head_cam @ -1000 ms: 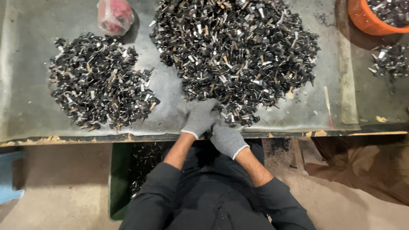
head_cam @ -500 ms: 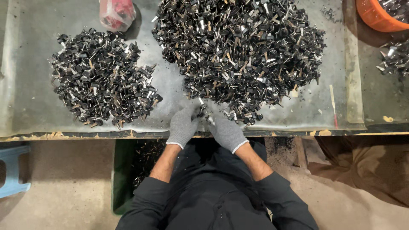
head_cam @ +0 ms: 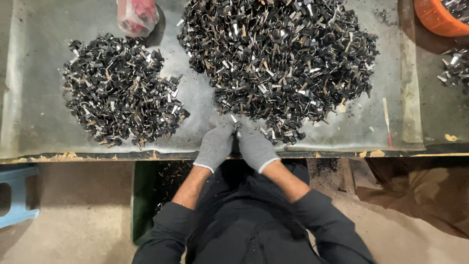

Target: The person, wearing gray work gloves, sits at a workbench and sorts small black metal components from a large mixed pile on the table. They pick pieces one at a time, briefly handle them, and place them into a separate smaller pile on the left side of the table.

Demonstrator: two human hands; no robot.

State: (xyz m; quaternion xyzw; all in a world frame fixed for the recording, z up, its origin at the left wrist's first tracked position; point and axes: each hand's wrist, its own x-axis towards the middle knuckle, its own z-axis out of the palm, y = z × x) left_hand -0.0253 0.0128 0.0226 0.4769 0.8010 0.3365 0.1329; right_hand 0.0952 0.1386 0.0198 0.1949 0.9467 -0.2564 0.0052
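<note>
Left of the large clip pile [head_cam: 278, 58] lies a smaller pile [head_cam: 119, 90]. At the large pile's near edge, left hand [head_cam: 215, 145] and right hand [head_cam: 255, 149] – both gloved – pinch one small clip [head_cam: 235, 121] between touching fingertips, its long axis indiscernible.

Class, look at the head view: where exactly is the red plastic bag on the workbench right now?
The red plastic bag lies at the far edge of the table, left of centre, just beyond the smaller pile of black parts and left of the big pile.
</note>
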